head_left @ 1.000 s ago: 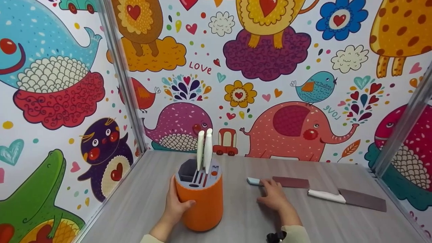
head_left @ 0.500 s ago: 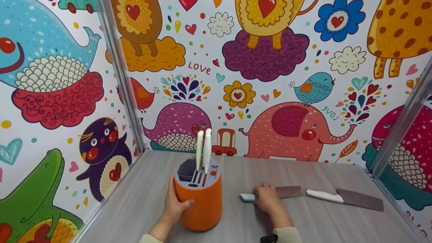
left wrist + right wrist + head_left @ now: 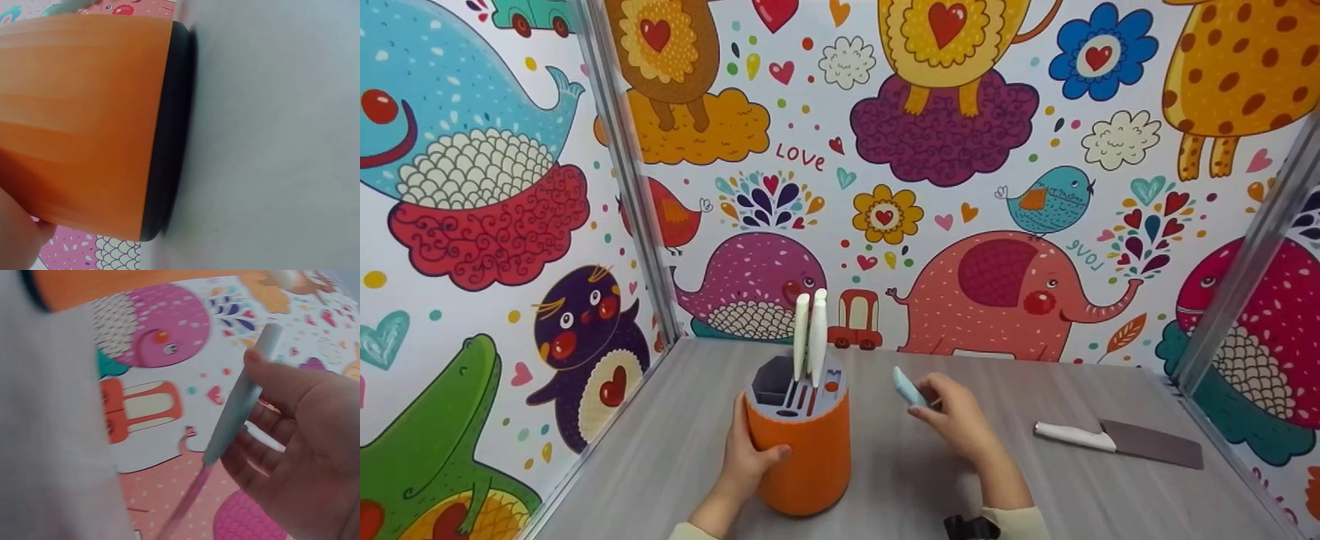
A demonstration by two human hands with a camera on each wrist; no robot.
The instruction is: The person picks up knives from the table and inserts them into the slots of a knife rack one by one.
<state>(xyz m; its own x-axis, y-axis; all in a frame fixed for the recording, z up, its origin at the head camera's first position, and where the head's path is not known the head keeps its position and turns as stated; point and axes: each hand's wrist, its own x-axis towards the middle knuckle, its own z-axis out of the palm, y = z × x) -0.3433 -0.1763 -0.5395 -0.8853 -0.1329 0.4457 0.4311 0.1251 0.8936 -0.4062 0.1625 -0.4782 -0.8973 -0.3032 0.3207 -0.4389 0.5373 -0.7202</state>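
An orange knife block (image 3: 804, 461) with a grey slotted top stands upright on the table. My left hand (image 3: 744, 459) grips its left side, thumb across the front. White-handled knives (image 3: 819, 337) stick up from its slots. To the right of the block, my right hand (image 3: 960, 420) holds a knife (image 3: 910, 388) by its pale blue handle, raised off the tabletop. The right wrist view shows thumb and fingers around that handle (image 3: 239, 402), with the thin blade (image 3: 188, 498) pointing away from the thumb end. In the head view the hand hides the blade.
A cleaver (image 3: 1155, 442) with a white handle lies flat on the grey table (image 3: 660, 450) at the right. Patterned panels (image 3: 780, 202) enclose the back and sides, joined by metal posts (image 3: 634, 180) at the corners.
My right hand has taken hold of the blue-handled knife, drawn it left along the table, then lifted and turned it. My left hand stays on the knife block.
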